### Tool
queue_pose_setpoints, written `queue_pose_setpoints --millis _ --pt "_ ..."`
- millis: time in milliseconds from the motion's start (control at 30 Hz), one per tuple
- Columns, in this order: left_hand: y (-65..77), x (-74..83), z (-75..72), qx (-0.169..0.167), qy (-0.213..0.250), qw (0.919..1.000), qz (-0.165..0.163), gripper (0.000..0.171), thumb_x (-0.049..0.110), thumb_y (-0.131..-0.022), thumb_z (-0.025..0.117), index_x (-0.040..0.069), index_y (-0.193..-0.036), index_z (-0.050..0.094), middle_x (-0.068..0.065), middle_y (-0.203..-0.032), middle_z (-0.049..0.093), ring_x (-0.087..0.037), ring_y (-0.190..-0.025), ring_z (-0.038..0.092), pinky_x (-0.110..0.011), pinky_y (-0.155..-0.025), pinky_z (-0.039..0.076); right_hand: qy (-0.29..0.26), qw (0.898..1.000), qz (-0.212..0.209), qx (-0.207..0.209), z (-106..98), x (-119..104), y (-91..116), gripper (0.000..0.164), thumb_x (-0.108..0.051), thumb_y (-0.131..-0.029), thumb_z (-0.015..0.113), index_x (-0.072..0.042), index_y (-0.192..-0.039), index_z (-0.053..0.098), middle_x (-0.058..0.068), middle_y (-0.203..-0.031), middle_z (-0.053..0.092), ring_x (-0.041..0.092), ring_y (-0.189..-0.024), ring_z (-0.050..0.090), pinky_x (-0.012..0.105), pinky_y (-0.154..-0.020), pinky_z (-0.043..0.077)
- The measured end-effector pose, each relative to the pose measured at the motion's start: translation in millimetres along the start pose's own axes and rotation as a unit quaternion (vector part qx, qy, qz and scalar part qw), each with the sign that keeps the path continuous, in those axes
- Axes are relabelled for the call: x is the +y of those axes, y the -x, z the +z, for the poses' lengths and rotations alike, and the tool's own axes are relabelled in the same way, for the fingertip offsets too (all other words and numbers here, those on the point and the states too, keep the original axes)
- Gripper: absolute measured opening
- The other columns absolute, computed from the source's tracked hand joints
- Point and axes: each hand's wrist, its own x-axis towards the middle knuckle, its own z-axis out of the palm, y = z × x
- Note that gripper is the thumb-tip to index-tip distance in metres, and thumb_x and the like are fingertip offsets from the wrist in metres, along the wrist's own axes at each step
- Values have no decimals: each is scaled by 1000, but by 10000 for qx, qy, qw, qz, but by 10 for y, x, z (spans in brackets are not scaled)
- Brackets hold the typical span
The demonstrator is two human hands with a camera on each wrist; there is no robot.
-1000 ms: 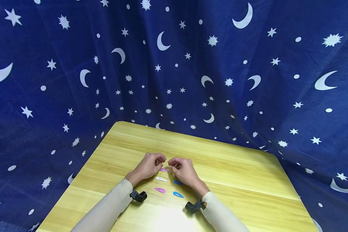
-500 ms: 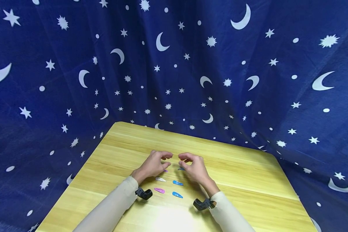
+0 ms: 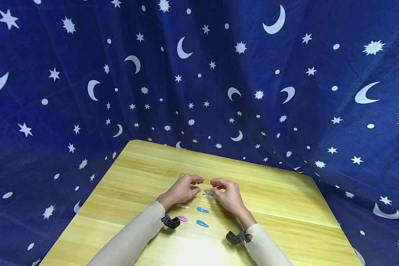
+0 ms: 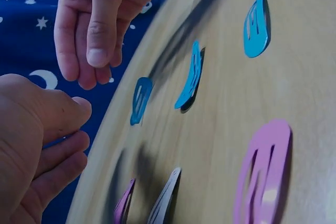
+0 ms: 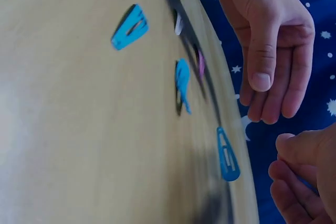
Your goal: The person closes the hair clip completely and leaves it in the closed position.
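My left hand (image 3: pixel 182 189) and right hand (image 3: pixel 228 195) hover over the table with loosely bent fingers, nothing between them. In the head view, a far blue snap hair clip (image 3: pixel 207 193) lies between the two hands, close to the right fingertips. Nearer are two more blue clips (image 3: pixel 202 210), a pink clip (image 3: pixel 181 218) and a white clip (image 3: pixel 182 205), which sits beside my left wrist. A purple clip (image 4: pixel 124 203) shows in the left wrist view; my left hand hides it from the head view.
The clips lie on a light wooden table (image 3: pixel 286 218). Behind it hangs a dark blue curtain (image 3: pixel 212 122) with white stars and moons. A black wrist camera (image 3: pixel 170 221) is strapped to my left wrist, another (image 3: pixel 237 238) to my right.
Both hands have shifted right. The far blue clip has come into view between them, while the purple clip has gone out of sight behind my left hand.
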Motion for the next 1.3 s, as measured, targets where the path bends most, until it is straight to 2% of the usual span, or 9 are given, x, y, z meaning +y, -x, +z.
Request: queue_pose_setpoints --millis 267,600,900,1300 --pt "-67 -14 112 -187 -162 9996 166 37 4 -97 79 4 -134 75 -10 -128 81 -25 -122 76 -38 -109 60 -118 9998 123 -65 62 93 49 22 2 -92 83 -4 -114 82 12 -106 84 23 -95 80 43 -91 67" --pt "-99 -50 224 -378 -681 9966 285 30 7 -98 79 7 -128 79 -5 -124 82 -17 -119 76 -34 -108 60 -71 9996 244 -119 157 171 108 23 5 -90 84 -8 -110 83 3 -102 84 18 -92 79 25 -82 64" --pt "-125 -45 268 -368 -982 9938 378 27 9 -98 81 8 -126 80 -4 -120 83 -16 -116 77 -32 -104 62 -62 9998 121 112 208 217 114 17 6 -89 84 -6 -101 82 9 -93 82 18 -83 77 26 -75 64" --pt "-118 -18 249 -373 -884 9944 443 27 7 -98 80 8 -126 80 -4 -119 83 -14 -114 77 -31 -102 62 65 9998 29 195 201 178 107 15 3 -88 84 -9 -98 82 8 -89 82 11 -78 73 23 -71 60"
